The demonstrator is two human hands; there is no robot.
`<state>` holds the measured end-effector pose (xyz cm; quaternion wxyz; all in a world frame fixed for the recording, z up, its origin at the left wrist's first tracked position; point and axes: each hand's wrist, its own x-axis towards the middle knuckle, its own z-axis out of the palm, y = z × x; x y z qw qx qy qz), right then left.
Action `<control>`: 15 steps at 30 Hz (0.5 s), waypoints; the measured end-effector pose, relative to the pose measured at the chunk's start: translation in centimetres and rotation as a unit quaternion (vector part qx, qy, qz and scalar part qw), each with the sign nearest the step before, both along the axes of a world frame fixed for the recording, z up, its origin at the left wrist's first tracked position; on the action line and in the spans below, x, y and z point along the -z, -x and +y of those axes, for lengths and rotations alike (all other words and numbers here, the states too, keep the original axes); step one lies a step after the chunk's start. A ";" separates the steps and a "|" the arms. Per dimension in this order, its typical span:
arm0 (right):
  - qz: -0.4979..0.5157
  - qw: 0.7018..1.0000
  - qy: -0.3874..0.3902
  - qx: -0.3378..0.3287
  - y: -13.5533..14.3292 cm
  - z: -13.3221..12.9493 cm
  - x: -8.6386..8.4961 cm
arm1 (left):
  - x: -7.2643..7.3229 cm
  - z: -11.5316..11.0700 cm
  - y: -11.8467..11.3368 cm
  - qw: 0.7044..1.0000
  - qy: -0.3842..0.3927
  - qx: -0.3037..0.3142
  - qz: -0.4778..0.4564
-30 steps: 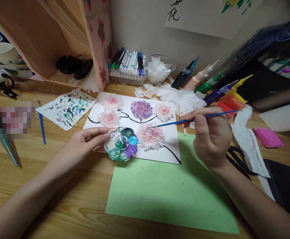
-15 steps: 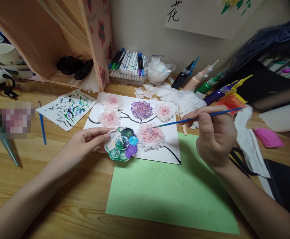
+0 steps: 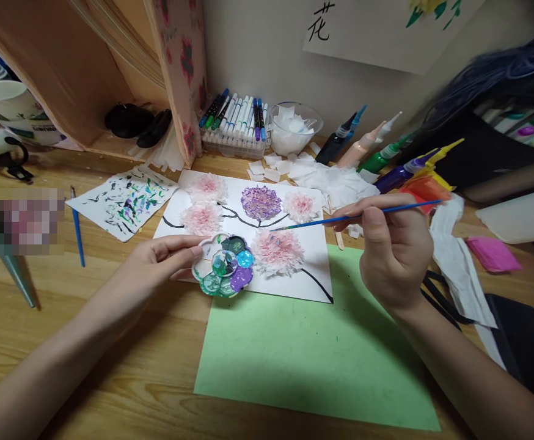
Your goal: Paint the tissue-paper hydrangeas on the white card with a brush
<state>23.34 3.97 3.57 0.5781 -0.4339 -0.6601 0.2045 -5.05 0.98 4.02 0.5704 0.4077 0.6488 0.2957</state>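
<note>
Between the thumb and fingers of my left hand (image 3: 170, 256) is a flower-shaped paint palette (image 3: 241, 279) with green, blue and purple paint. A thin blue paintbrush (image 3: 340, 219) is pinched in my right hand (image 3: 393, 253). Its tip points left, at the upper part of the nearest pink paper flower (image 3: 280, 252), where small bluish marks show. I cannot tell whether the tip touches the petals. That flower is on a white sheet (image 3: 319, 269) with black painted stems, other pink flowers and one purple flower (image 3: 261, 202). The palette covers part of the sheet's front edge.
Green paper (image 3: 322, 360) lies under the white sheet. At the back are markers (image 3: 234, 116), a clear bowl (image 3: 294, 128) of paper pieces and several paint bottles (image 3: 386, 156). On the left lie a paint-smeared sheet (image 3: 123, 201) and another blue brush (image 3: 79, 235).
The brush and my right hand have shifted slightly left, so the tip is a little farther left over the pink flower. My left hand and the palette have barely moved.
</note>
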 end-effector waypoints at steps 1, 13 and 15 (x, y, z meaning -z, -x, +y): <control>0.013 1.000 0.004 -0.009 0.0 0.0 -0.2 | 0.0 0.0 0.0 1.000 -0.002 0.003 0.001; 0.047 0.999 -0.011 0.005 -0.7 0.5 -1.2 | 0.2 0.1 0.2 1.000 0.004 0.009 -0.014; 0.031 0.999 0.008 -0.006 -0.8 0.5 -0.9 | 0.2 0.1 0.2 1.000 0.004 0.011 -0.021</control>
